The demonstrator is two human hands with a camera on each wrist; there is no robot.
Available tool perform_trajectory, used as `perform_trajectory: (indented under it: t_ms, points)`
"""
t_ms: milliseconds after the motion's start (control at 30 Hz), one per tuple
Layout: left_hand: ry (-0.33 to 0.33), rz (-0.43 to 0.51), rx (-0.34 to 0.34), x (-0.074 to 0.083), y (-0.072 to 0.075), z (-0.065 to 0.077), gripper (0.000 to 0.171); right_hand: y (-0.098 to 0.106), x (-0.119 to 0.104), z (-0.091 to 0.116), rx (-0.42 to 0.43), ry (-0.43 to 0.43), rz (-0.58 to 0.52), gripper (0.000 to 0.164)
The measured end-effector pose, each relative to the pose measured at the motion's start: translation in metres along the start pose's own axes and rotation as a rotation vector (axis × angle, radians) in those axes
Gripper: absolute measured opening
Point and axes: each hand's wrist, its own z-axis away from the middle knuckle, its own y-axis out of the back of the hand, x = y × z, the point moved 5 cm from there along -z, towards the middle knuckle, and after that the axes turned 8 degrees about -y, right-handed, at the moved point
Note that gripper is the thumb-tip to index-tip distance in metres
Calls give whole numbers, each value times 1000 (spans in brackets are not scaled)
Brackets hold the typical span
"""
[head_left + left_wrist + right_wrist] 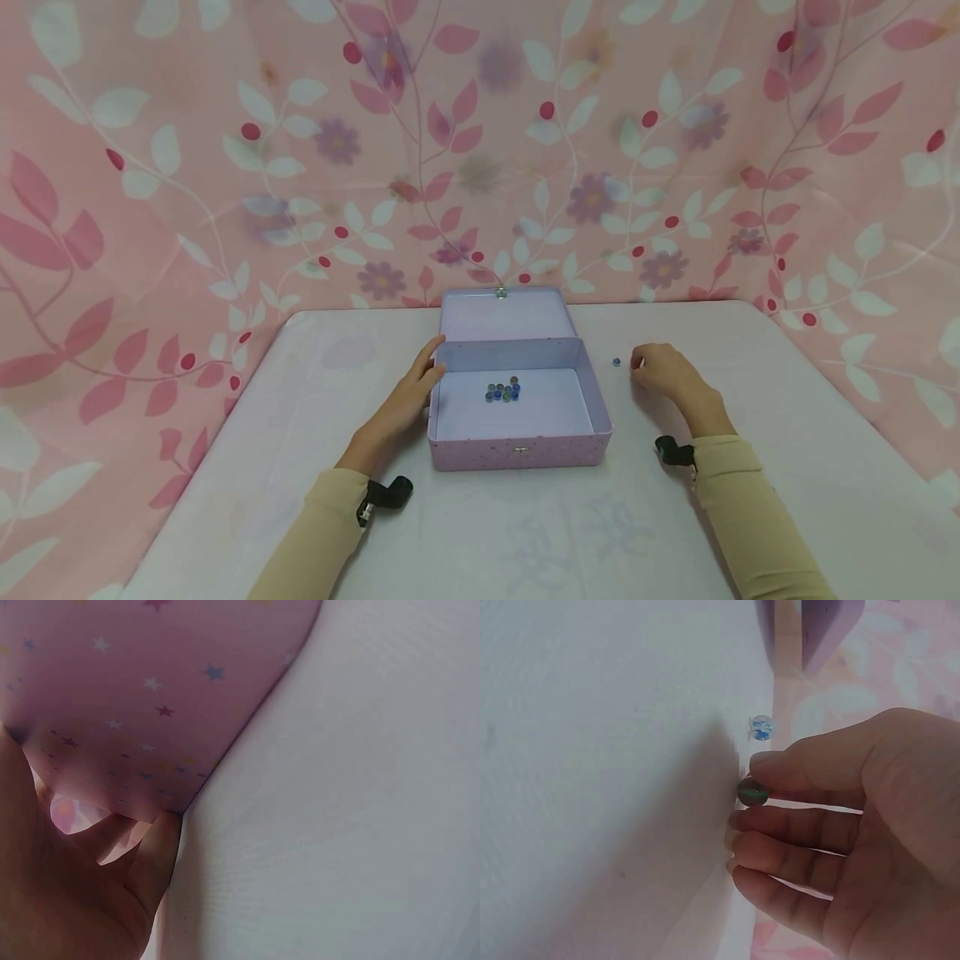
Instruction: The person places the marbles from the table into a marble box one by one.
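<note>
A lilac tin box (480,455) with a star pattern stands on the table, its lid (506,315) swung back. Several glass marbles (502,395) lie grouped on its floor. My left hand (401,400) holds the box by its left side near the far corner, and the left wrist view shows fingers bent against the starry wall (150,697). Right of the box, my right hand (669,373) is low at the tabletop. In the right wrist view its thumb and index finger pinch a dark green marble (752,792). Close by lies a clear and blue marble (762,727).
A white cloth covers the table (570,533). Behind it hangs a pink floral curtain (480,167). The open lid leans back at the box's far side. A small black camera mount is worn on each wrist.
</note>
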Motion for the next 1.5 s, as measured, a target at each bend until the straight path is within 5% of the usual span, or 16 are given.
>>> perform_trajectory:
  t_ms: [600, 900, 1500]
  points:
    - [-6, -4, -3, 0, 0, 0, 54, 1, -10, -1, 5, 47, -41, 12]
    - [-6, 11, -7, 2, -1, 0, 53, 12, -32, 3, 75, 181, -92, 12]
    - [-9, 18, -1, 1, 0, -1, 54, 24, -77, 20, 72, 268, -134, 11]
